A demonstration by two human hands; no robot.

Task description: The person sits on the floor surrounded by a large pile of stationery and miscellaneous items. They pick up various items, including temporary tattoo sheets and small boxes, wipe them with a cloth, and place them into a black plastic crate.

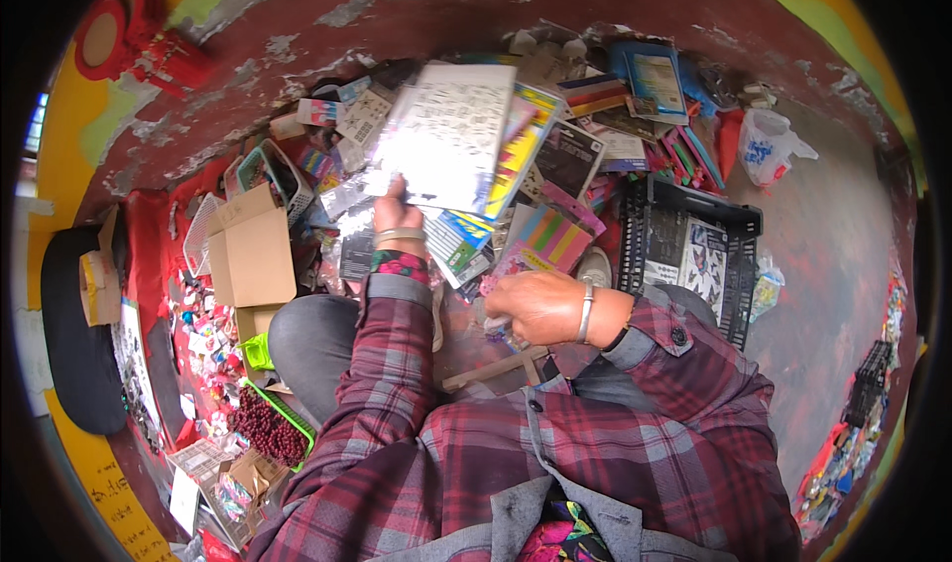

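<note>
My left hand [395,213] is closed on the lower edge of a white printed sheet in a clear plastic sleeve [451,130], held up over the pile. Glare washes out part of the sheet. Behind its right side shows a yellow and blue packet [528,140]. My right hand [543,302] is bent closed in front of my lap, with a bit of clear, colourful plastic [504,332] at its fingertips; what it is cannot be made out. Just beyond that hand lies a pack of coloured strips [550,240]. A blue and green packet [461,245] lies below the sleeve.
A black plastic crate [749,254] with flat printed packs stands to the right, a white plastic bag [772,147] beyond it. On the left are an open cardboard box [253,249], a green basket of dark red beads [273,423] and a white basket [288,180]. A peeling red wall [327,31] curves behind.
</note>
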